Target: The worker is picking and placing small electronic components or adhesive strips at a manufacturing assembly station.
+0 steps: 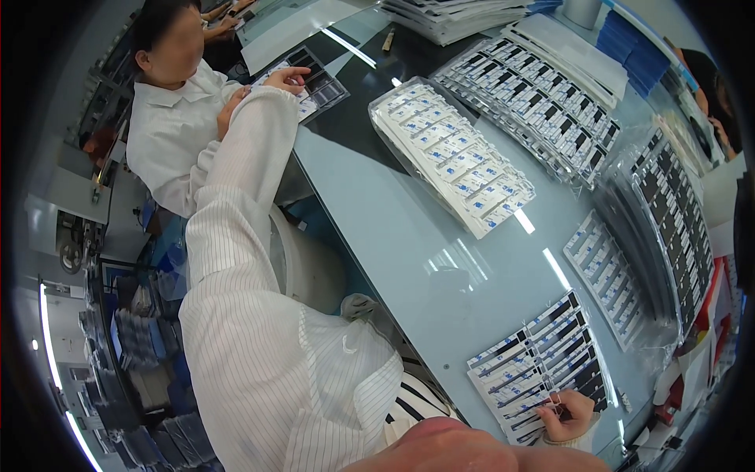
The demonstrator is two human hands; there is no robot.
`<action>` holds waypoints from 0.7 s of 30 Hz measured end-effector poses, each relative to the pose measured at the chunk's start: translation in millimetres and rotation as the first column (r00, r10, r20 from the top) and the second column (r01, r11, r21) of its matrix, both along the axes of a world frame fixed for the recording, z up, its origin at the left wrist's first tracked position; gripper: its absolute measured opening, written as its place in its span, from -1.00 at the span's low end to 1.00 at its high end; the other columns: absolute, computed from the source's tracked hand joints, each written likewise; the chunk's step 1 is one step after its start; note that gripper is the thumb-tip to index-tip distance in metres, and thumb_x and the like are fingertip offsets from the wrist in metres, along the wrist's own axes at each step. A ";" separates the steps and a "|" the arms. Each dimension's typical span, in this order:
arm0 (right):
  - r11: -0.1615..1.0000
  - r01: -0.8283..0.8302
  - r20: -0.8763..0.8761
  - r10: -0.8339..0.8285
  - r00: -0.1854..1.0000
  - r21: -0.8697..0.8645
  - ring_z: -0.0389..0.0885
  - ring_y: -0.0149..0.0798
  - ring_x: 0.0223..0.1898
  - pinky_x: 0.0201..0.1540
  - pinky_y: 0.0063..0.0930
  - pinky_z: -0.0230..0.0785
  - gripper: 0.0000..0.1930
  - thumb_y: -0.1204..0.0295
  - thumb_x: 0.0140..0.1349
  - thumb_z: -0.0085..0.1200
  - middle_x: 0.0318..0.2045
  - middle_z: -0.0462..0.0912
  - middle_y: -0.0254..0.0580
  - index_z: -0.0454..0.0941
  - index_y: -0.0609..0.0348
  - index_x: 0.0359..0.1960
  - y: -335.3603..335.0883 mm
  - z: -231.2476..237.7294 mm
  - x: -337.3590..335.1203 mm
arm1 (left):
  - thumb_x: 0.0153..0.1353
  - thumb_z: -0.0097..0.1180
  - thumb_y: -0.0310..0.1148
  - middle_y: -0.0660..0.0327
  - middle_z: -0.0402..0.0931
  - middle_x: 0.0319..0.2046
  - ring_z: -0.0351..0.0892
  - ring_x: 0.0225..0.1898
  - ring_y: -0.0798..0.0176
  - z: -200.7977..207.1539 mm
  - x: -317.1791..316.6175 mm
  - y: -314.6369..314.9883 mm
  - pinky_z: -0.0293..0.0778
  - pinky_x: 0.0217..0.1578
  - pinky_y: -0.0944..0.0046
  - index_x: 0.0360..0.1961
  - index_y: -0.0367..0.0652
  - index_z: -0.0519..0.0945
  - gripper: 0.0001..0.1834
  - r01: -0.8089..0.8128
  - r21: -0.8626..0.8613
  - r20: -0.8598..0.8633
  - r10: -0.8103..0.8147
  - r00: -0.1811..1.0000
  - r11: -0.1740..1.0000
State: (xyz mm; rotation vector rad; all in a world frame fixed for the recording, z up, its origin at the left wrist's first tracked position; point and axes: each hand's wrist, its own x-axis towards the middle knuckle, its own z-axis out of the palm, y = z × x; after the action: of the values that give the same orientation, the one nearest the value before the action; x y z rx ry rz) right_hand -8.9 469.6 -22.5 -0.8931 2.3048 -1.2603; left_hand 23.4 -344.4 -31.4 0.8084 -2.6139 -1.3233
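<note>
Head view. Right hand (568, 414) seen at lower right, fingers curled and pinching at the near edge of a tray of small black-and-white labelled strips (543, 363); what exactly sat between the fingertips too small to tell. Tray lay flat on the pale glass-topped bench (409, 236), near its front edge, just in front of the wearer.

Left arm in a white striped sleeve (244, 236) stretched far up and left, toward a co-worker (169, 118) in a white coat seated at the bench's far-left side. Left hand not made out at the sleeve end; open or clenched could not be told. Co-worker's hand (285, 77) rested on a dark tray of parts (314, 82).

Elsewhere on the bench: a bagged stack of white cards with blue marks (452, 157) at centre, lying diagonally; a long tray of black-and-white parts (535, 102) beyond it; a narrower strip tray (609, 275) at right, well apart from the held one; a bagged stack of dark trays (668, 220) at far right. Stacked white sheets (456, 16) at the top edge.
</note>
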 end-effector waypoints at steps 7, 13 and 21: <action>1.000 -0.024 -0.046 0.025 0.999 0.012 0.45 -0.41 -0.70 -0.64 -0.61 0.21 -0.69 0.39 -0.19 0.41 -0.65 0.54 -0.19 0.54 0.28 -0.48 8.8 -4.3 -1.3 | 0.09 0.19 -0.55 0.37 0.38 -0.23 0.43 -0.34 0.50 -3.2 4.4 -5.1 0.37 -0.28 0.50 0.24 -0.07 0.41 -0.38 0.027 -0.033 0.006 -0.027 1.000 0.999; 0.995 0.094 0.044 -0.095 0.995 0.015 0.46 -0.45 -0.60 -0.54 -0.64 0.26 -0.67 0.46 -0.18 0.41 -0.52 0.56 -0.21 0.54 0.29 -0.39 21.2 -12.5 8.0 | 0.15 0.17 -0.53 0.36 0.39 -0.21 0.43 -0.31 0.48 -5.1 6.3 2.2 0.37 -0.26 0.49 0.26 -0.07 0.39 -0.40 -0.032 0.098 -0.025 0.034 0.999 0.995; 0.995 0.036 0.137 -0.048 0.989 0.090 0.46 -0.47 -0.57 -0.51 -0.65 0.28 -0.67 0.50 -0.16 0.38 -0.50 0.55 -0.24 0.53 0.32 -0.36 16.7 -6.1 1.7 | 0.14 0.21 -0.42 0.28 0.49 -0.22 0.49 -0.28 0.42 18.9 -1.0 30.1 0.43 -0.20 0.44 0.21 -0.14 0.43 -0.44 -0.042 -0.239 0.104 0.069 0.992 0.970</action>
State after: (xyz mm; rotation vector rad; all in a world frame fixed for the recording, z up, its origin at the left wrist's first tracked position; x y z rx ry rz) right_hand -7.2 486.4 -28.6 -0.7074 2.2603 -1.1889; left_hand 22.4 -314.3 -12.6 0.9327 -2.7412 -0.9539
